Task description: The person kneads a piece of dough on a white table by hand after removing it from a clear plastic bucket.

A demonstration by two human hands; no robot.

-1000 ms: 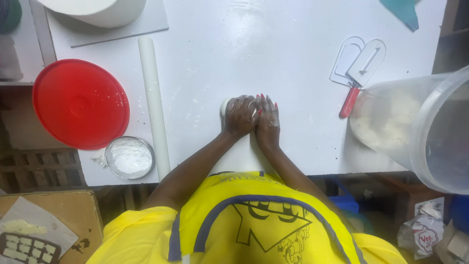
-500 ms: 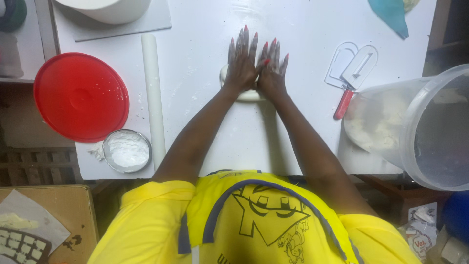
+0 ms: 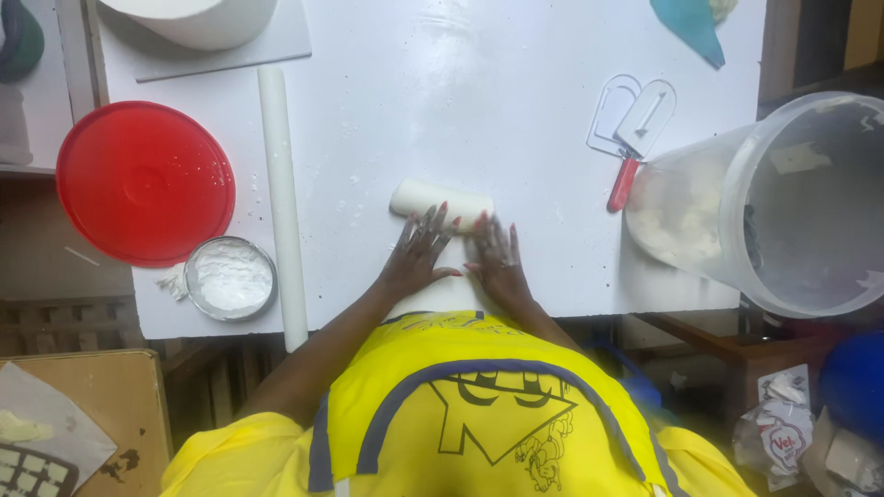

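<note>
White dough roll [image 3: 440,199] under fingertips — left hand [image 3: 419,253], right hand [image 3: 497,258]

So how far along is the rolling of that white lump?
The white dough is already a short, smooth log. Left hand and right hand lie flat at its near edge, rolling it. The long rolling pin and the red-handled cutter lie untouched.

Low at the right, under the bench edge, lies a small white packet [image 3: 783,428] with a red label, crumpled. Beside it, at the right border, is another pale packet [image 3: 852,460], only partly seen. A white label [image 3: 794,158] sits on the clear bucket [image 3: 737,156].
</note>
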